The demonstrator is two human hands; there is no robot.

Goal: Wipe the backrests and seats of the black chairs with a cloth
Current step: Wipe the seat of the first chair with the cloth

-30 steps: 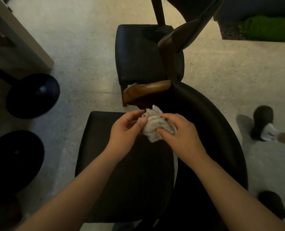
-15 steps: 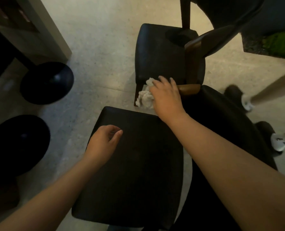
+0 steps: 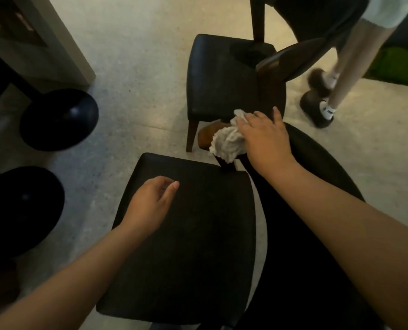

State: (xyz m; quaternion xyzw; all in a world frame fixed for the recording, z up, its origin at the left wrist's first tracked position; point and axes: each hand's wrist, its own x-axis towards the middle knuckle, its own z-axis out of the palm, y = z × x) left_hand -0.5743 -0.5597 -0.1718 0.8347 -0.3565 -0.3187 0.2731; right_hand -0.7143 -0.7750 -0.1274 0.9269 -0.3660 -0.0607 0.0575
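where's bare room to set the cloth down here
Near seat: bare between the left hand and its backrest. Far seat: bare up to its backrest post. Crowded at the wooden rail, where the right hand presses the cloth.

One wide-angle camera worn on the head looks steeply down from close above. The black padded square chair seat [image 3: 186,234] fills the lower centre of the frame; the pale speckled floor [image 3: 138,67] bends away toward the upper edges, straight lines curving there.
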